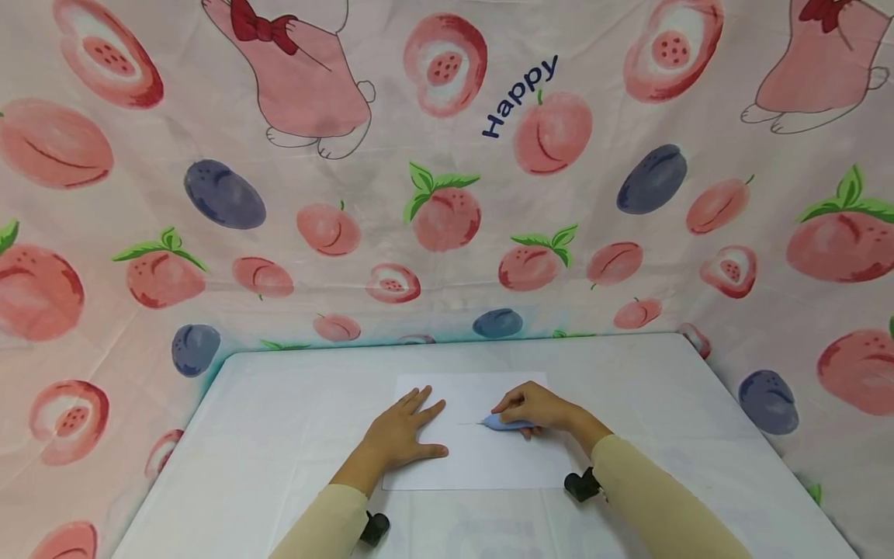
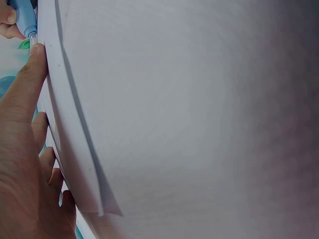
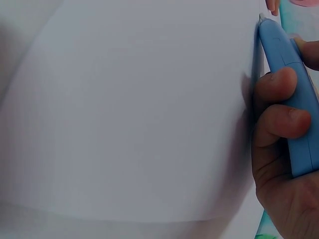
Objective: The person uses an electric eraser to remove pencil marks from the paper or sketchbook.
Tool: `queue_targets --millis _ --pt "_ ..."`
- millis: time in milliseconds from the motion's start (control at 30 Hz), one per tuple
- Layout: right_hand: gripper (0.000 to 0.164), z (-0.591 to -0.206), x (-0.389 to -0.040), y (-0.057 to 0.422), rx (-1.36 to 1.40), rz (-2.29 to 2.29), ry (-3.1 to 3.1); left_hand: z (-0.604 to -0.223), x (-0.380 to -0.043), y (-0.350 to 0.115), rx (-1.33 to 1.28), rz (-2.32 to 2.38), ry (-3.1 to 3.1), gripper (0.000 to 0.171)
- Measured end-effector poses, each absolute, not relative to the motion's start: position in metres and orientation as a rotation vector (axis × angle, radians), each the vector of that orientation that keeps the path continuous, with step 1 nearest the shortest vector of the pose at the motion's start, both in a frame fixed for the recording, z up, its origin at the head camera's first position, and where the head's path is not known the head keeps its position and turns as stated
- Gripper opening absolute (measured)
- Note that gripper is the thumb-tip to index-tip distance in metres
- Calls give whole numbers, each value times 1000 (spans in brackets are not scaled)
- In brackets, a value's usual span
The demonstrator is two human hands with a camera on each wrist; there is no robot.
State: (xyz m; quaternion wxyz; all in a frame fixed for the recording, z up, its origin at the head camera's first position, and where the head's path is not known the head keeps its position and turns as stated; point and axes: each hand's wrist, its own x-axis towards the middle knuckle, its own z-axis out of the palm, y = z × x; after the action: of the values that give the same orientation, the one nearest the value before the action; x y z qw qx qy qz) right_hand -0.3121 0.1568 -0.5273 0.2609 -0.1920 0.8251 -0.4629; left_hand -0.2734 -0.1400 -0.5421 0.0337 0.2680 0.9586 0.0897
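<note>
A sheet of white paper (image 1: 482, 466) lies on the white table. My left hand (image 1: 401, 435) rests on its left part with the fingers straight and spread. My right hand (image 1: 541, 405) grips a thick blue pen-shaped tool (image 1: 504, 423) with a narrow pale tip; its exact kind is not clear. That tip meets the paper at the right end of a short thin dark line (image 1: 469, 424). In the right wrist view, curled fingers (image 3: 284, 122) wrap the tool's body. The left wrist view has the left thumb (image 2: 30, 79) pointing towards the tool's tip.
Around the paper spreads the white table (image 1: 293, 419). A peach-printed cloth (image 1: 447, 194) hangs behind the table and at both sides. Black wrist-worn devices (image 1: 583, 485) sit by both sleeves, low over the tabletop.
</note>
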Motion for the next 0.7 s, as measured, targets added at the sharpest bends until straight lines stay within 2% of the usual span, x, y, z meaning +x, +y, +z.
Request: queue_targets --millis 700 --pt "20 -527 -311 172 -511 -1244 2250 -541 -273 -141 849 282 2943 86"
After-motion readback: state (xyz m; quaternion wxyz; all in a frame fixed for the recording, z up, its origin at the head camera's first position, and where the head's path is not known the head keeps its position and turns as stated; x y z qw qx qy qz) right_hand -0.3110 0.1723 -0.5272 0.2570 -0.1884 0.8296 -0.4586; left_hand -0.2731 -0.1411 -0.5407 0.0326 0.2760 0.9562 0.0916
